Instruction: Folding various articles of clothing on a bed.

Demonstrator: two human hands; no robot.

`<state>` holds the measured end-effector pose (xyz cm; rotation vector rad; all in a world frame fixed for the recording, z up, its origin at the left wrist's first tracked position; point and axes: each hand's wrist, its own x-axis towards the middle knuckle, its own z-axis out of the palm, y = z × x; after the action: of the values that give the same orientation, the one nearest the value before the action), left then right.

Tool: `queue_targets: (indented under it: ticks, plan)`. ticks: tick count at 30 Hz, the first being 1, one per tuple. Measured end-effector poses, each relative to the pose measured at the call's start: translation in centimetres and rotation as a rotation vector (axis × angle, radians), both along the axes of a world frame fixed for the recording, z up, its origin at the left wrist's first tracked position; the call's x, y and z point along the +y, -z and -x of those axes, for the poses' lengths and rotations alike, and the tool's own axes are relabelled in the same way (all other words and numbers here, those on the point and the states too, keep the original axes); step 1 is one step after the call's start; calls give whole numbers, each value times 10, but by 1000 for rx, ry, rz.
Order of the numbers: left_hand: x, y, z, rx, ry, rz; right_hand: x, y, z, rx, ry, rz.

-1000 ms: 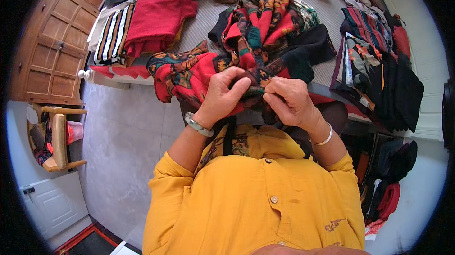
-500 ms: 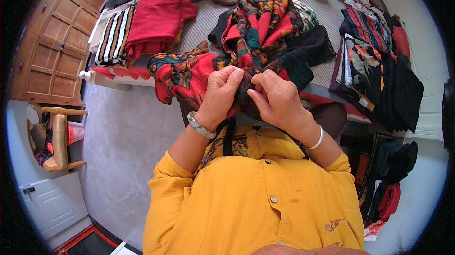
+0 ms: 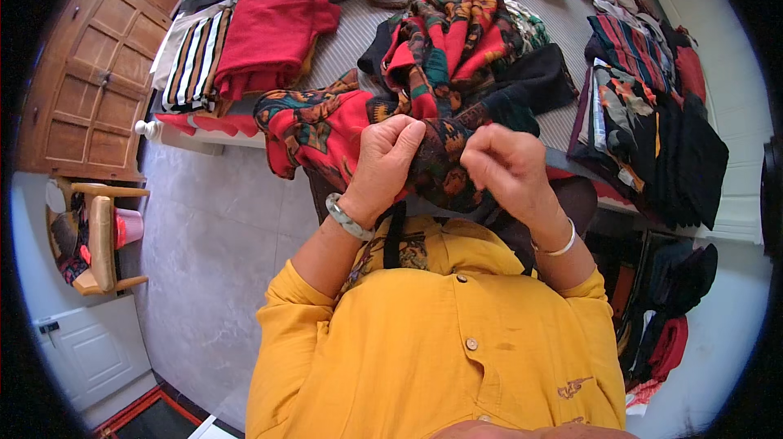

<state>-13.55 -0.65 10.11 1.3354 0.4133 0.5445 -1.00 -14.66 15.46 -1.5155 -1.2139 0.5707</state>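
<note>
A red garment (image 3: pixel 318 125) with a dark floral pattern spreads from the bed's edge down over my lap. My left hand (image 3: pixel 385 158), with a mottled bangle at the wrist, is closed, thumb pressed on the forefinger, pinching the garment's dark patterned part. To the right, my right hand (image 3: pixel 512 168), with a silvery bangle, is held curled with thumb and fingertips together, slightly off the cloth. Whatever it pinches, if anything, is too small to make out. The dark patterned part hangs between the two hands.
The striped bed (image 3: pixel 338 52) ahead bears a folded red cloth (image 3: pixel 265 35), a striped folded garment (image 3: pixel 196 64) and, at right, a stack of dark clothes (image 3: pixel 677 145). A wooden chair (image 3: pixel 102 239) stands at left. More clothes (image 3: pixel 673 349) lie at lower right.
My right hand has moved right, away from the left hand, and turned, uncovering more of the dark patterned cloth. The left hand has stayed nearly in place on the garment.
</note>
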Motion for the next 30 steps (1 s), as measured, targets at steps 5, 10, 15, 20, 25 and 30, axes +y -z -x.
queue_targets:
  ticks: [5, 10, 15, 20, 25, 30]
  plan:
    - [-4, -3, -2, -6, -1, 74, 5, 4, 6, -349, 15, -110]
    - [-2, 0, -2, 12, -9, -114, 18, 17, 16, -525, 26, -181]
    - [-3, -4, -1, 24, -18, -207, 20, 15, 17, -623, 59, -138]
    - [-5, -1, -3, 19, -9, -232, 17, 7, 12, -540, -67, -147]
    - [0, 2, -4, 21, -37, -67, -10, -11, 6, -101, -642, -52]
    - [2, 4, -5, -2, -17, -6, -13, 6, 21, -497, -292, -208]
